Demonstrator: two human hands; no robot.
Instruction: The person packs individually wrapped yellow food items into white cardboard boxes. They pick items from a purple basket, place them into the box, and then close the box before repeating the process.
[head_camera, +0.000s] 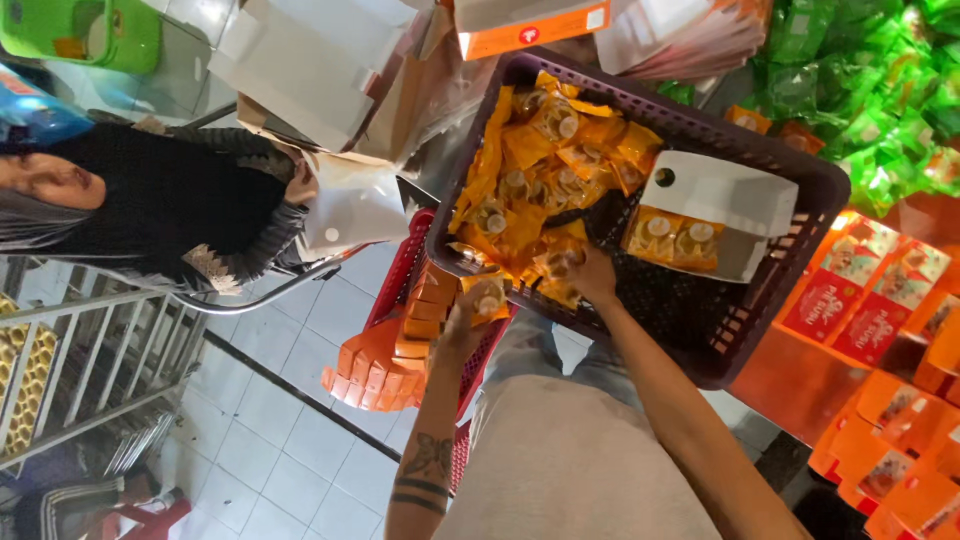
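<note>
The left hand (470, 318) pinches one small yellow packet (488, 297) with a pale round centre at the near rim of the dark basket (760, 330); the right hand (590, 275) closes on another packet (560, 264) inside.

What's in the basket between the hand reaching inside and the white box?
In the head view, bare dark basket mesh lies between the right hand and the white box, plus two yellow snack packets tucked in the box's open front.
</note>
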